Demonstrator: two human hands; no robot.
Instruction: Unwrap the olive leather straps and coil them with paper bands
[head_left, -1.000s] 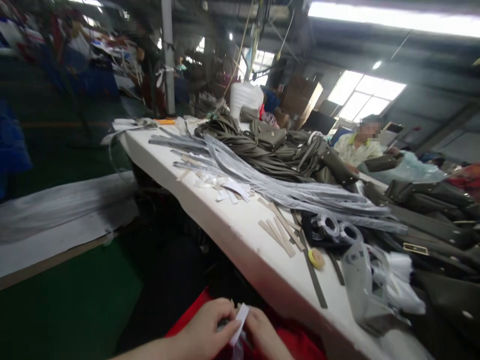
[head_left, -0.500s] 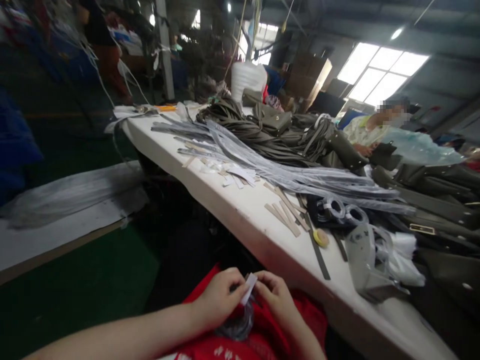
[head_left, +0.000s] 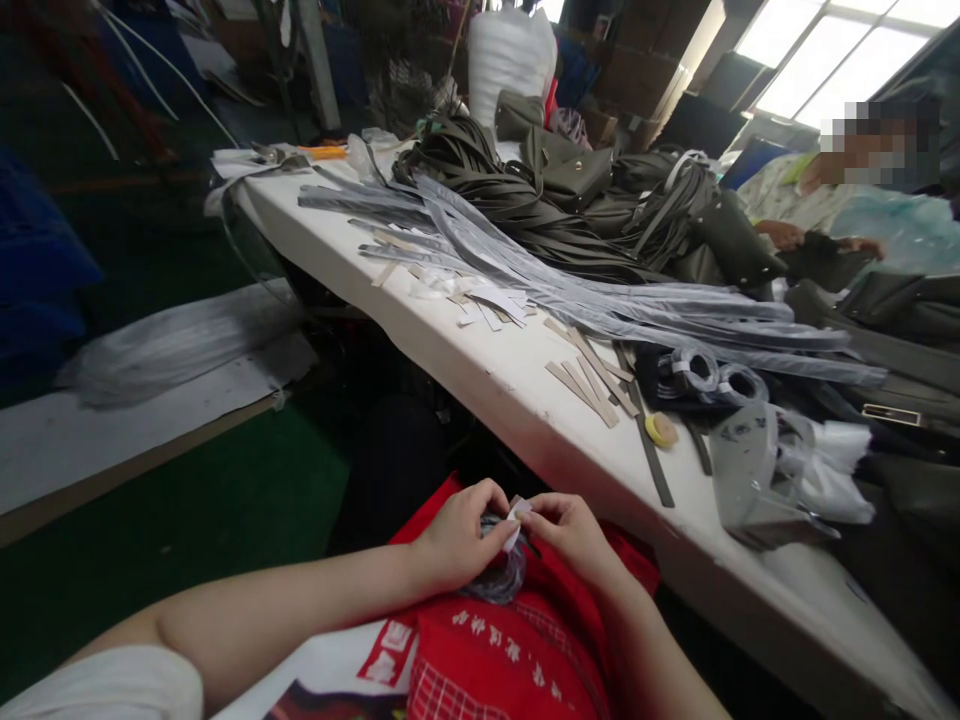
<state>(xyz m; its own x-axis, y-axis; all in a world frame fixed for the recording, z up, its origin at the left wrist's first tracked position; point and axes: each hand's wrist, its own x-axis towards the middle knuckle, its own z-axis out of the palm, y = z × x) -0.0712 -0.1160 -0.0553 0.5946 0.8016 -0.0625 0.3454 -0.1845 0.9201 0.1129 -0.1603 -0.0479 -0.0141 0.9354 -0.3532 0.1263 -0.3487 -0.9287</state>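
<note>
Low in the view, over my lap, my left hand (head_left: 461, 535) and my right hand (head_left: 574, 535) meet at a small white paper strip (head_left: 516, 515). The thumb and fingers of each hand pinch this strip, which bends round the top of a coiled strap in clear plastic (head_left: 501, 582). The coil hangs below my fingers against a red apron (head_left: 517, 640). My left fingers hide part of the coil, so I cannot tell whether they grip it too.
A white-covered table (head_left: 480, 390) runs diagonally beside me. It bears cardboard strips (head_left: 585, 390), a yellow tape roll (head_left: 661, 431), wrapped coils (head_left: 694, 370), plastic-covered straps (head_left: 570, 295), dark bags (head_left: 562, 170) and a clear plastic container (head_left: 750, 460). Across it, a person (head_left: 802, 190) handles dark material.
The view has tipped downward, showing more of the apron. The paper strip, standing out straight before, is now bent around the coil, and my hands are closer together.
</note>
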